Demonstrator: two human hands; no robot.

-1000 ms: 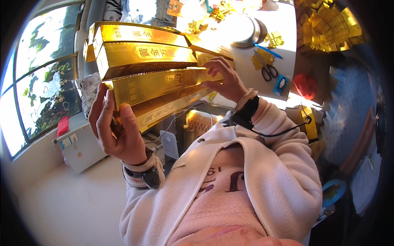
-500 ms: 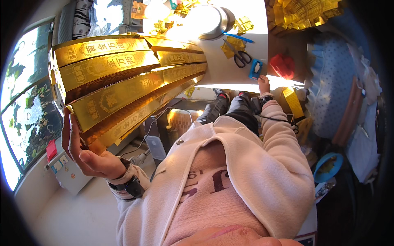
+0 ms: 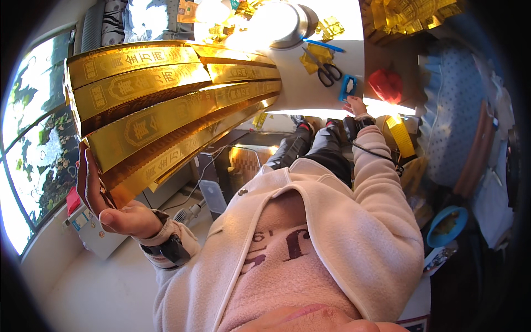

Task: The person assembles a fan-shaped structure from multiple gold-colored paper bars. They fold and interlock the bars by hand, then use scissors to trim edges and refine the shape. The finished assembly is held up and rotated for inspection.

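A large folded piece of shiny gold foil paper (image 3: 144, 124), made of long embossed strips joined side by side, stretches from my left hand to the table. My left hand (image 3: 119, 213) cups its near lower end, fingers straight along the outside and thumb apart on the nearer side. At the table's front edge, my right hand (image 3: 357, 105) has its fingers drawn together by the near end of a small blue frame-like holder with white inside (image 3: 348, 88). Whether anything is pinched there is too small to tell. Black-handled scissors (image 3: 329, 74) lie just beyond, partly over a gold foil piece (image 3: 310, 62).
A blue pen (image 3: 325, 46) and a round metal container (image 3: 279, 25) are on the white table (image 3: 293, 83). A red bundle (image 3: 385, 86) lies to the right, below a large gold foil piece (image 3: 412, 16). A blue-rimmed basin (image 3: 444, 226) stands at lower right.
The view has shifted slightly. My right hand has moved a little toward the blue holder, its fingers now turned leftward. My left hand keeps its place on the gold foil paper.
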